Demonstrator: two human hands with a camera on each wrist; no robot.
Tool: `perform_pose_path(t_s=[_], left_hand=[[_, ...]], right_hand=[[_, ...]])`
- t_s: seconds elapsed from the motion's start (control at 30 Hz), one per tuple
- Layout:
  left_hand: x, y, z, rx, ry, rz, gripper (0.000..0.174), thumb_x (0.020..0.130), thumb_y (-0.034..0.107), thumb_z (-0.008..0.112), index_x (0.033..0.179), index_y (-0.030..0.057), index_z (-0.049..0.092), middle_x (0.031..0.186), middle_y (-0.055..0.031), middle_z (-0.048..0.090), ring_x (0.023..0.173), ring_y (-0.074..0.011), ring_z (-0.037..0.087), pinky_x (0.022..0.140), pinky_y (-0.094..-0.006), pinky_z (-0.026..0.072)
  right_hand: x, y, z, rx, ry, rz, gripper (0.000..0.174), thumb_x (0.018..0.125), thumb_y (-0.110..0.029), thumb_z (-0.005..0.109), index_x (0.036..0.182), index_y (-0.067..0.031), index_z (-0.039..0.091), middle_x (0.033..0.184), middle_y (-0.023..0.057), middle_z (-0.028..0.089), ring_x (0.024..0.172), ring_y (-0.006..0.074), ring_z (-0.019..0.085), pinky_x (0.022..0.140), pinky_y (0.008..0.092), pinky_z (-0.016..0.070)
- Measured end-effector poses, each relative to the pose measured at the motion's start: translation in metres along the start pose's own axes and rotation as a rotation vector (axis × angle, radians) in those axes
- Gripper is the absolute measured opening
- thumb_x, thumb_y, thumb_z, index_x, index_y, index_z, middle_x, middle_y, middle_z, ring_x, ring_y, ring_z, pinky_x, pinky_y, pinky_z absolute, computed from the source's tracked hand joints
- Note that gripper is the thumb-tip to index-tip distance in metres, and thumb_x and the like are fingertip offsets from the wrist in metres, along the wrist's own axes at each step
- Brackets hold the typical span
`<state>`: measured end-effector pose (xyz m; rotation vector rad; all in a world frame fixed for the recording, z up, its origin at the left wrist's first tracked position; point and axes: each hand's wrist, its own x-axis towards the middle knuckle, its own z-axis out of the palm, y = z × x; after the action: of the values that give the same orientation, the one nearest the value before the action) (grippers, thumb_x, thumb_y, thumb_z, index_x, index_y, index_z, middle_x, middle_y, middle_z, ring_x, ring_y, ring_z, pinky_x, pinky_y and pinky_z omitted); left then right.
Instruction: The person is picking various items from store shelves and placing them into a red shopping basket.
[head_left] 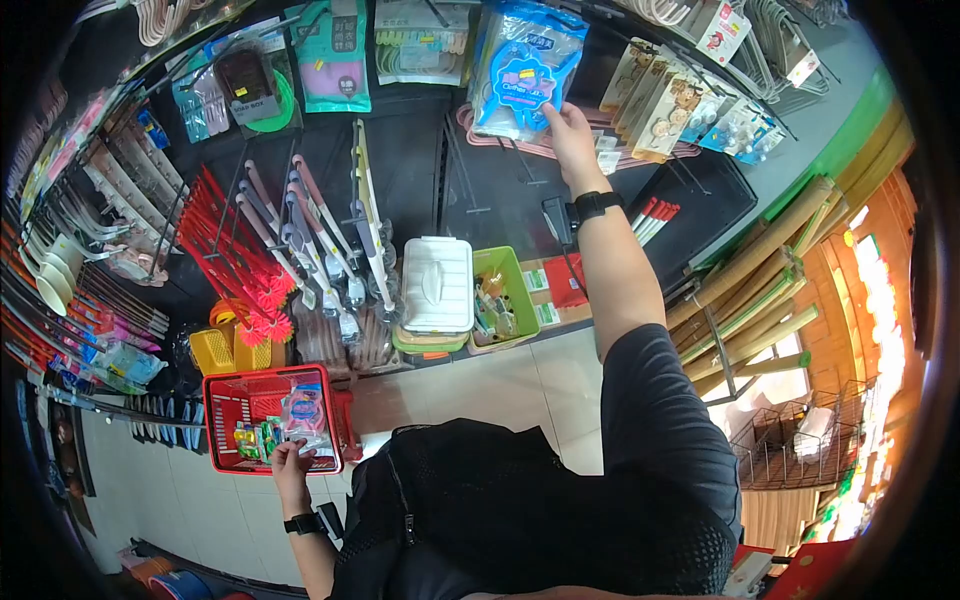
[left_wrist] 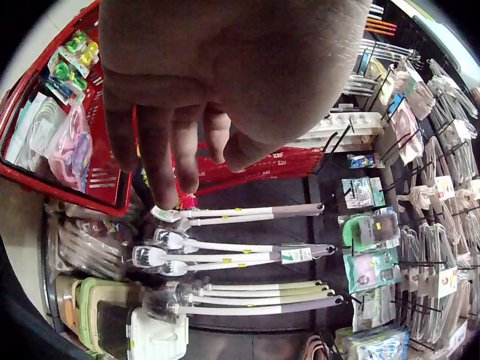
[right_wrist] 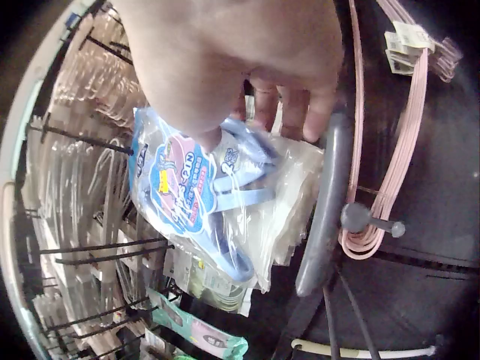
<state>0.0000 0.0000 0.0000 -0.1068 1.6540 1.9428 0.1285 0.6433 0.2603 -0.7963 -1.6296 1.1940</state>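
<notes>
High on the rack, my right hand (head_left: pixel 577 150) grips the lower edge of a clear bag of blue clothespins (head_left: pixel 522 85). In the right wrist view the thumb of this hand (right_wrist: pixel 232 60) lies over the front of the blue bag (right_wrist: pixel 180 180), with the fingers behind it among more clear packaging. My left hand (head_left: pixel 291 475) is over the near edge of a red basket (head_left: pixel 222 450). The left wrist view shows the left hand (left_wrist: pixel 225 75) with loosely bent fingers and nothing seen in them. A pink package (left_wrist: pixel 71 150) lies in the basket.
Long-handled brushes (head_left: pixel 320 230) hang at centre left, above white (head_left: pixel 437 285) and green (head_left: pixel 515 290) bins. Metal rack hooks (right_wrist: pixel 97 251) project near the right hand. Bamboo-like poles (head_left: pixel 760 290) and a wire basket (head_left: pixel 800 450) stand at the right.
</notes>
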Motion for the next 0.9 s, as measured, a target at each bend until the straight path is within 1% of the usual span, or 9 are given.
perform_pose_path(t_s=[0.07,0.1,0.17,0.2,0.27,0.37,0.5,0.7,0.9], left_hand=[[0.002,0.003,0.003,0.012,0.003,0.006,0.007,0.092,0.014,0.054,0.096,0.0092,0.051,0.104,-0.0105,0.062,0.078,-0.0201,0.064,0.068,-0.0286,0.052],[-0.001,-0.002,0.011,-0.003,-0.004,0.008,0.007,0.092,0.014,0.054,0.096,0.0092,0.051,0.104,-0.0105,0.062,0.078,-0.0201,0.064,0.068,-0.0286,0.052],[-0.001,-0.002,0.008,0.002,-0.003,0.01,0.007,0.092,0.014,0.054,0.096,0.0089,0.051,0.103,-0.0101,0.062,0.077,-0.0196,0.064,0.067,-0.0275,0.0515],[-0.001,-0.002,0.006,0.006,-0.002,0.011,0.007,0.092,0.014,0.054,0.096,0.0089,0.051,0.103,-0.0101,0.062,0.077,-0.0196,0.064,0.067,-0.0275,0.0515],[0.0,-0.006,0.006,0.011,-0.009,0.002,0.007,0.092,0.014,0.054,0.096,0.0091,0.051,0.103,-0.0104,0.062,0.077,-0.0195,0.065,0.065,-0.027,0.0511],[0.001,-0.004,0.005,0.026,-0.018,0.004,0.007,0.093,0.014,0.053,0.097,0.0094,0.051,0.104,-0.0107,0.063,0.076,-0.0195,0.065,0.063,-0.0268,0.0508],[0.003,-0.005,0.004,0.04,-0.03,0.005,0.006,0.093,0.014,0.053,0.097,0.0097,0.051,0.105,-0.0116,0.063,0.076,-0.0197,0.065,0.061,-0.0258,0.0505],[0.005,-0.006,0.004,0.052,-0.042,0.0,0.005,0.092,0.013,0.052,0.096,0.0097,0.051,0.105,-0.0129,0.063,0.078,-0.02,0.066,0.06,-0.0241,0.0506],[0.004,-0.005,0.008,0.019,-0.049,0.001,0.006,0.092,0.013,0.052,0.095,0.0086,0.05,0.104,-0.0131,0.062,0.078,-0.0221,0.065,0.061,-0.0269,0.0525]], right_hand=[[-0.005,0.003,0.003,0.082,-0.012,-0.079,0.032,0.09,-0.022,0.061,0.113,-0.0031,0.05,0.095,0.0044,0.062,0.08,0.0105,0.058,0.068,0.0237,0.0455],[-0.005,-0.006,-0.004,0.074,-0.014,-0.093,0.032,0.09,-0.022,0.061,0.113,-0.0031,0.05,0.095,0.0044,0.062,0.08,0.0105,0.058,0.068,0.0237,0.0455],[-0.013,-0.007,-0.003,0.238,-0.054,-0.097,0.028,0.09,-0.022,0.06,0.109,-0.0038,0.051,0.093,0.0033,0.061,0.077,0.0097,0.057,0.066,0.0243,0.0454],[-0.015,-0.007,-0.004,0.241,-0.053,-0.094,0.028,0.09,-0.022,0.06,0.109,-0.0038,0.051,0.093,0.0033,0.061,0.077,0.0097,0.057,0.066,0.0243,0.0454],[-0.017,-0.008,-0.009,0.294,-0.1,0.0,0.025,0.091,-0.022,0.06,0.108,-0.006,0.052,0.092,0.0013,0.062,0.077,0.0087,0.056,0.065,0.0244,0.0448],[-0.017,-0.004,-0.016,0.311,-0.158,0.017,0.024,0.091,-0.023,0.06,0.108,-0.0087,0.053,0.092,-0.0008,0.062,0.078,0.0078,0.056,0.064,0.0237,0.0434],[-0.024,-0.007,-0.022,0.319,-0.154,0.011,0.022,0.091,-0.023,0.06,0.108,-0.0102,0.053,0.091,-0.0023,0.063,0.079,0.0074,0.056,0.065,0.0236,0.0423],[-0.044,-0.017,-0.028,0.34,-0.156,0.011,0.022,0.091,-0.022,0.059,0.109,-0.0104,0.052,0.093,-0.0015,0.063,0.08,0.0082,0.057,0.071,0.0254,0.0432],[-0.053,-0.017,-0.036,0.348,-0.155,-0.004,0.022,0.092,-0.022,0.059,0.109,-0.0102,0.052,0.094,-0.0011,0.063,0.081,0.0084,0.057,0.072,0.0263,0.0439]])
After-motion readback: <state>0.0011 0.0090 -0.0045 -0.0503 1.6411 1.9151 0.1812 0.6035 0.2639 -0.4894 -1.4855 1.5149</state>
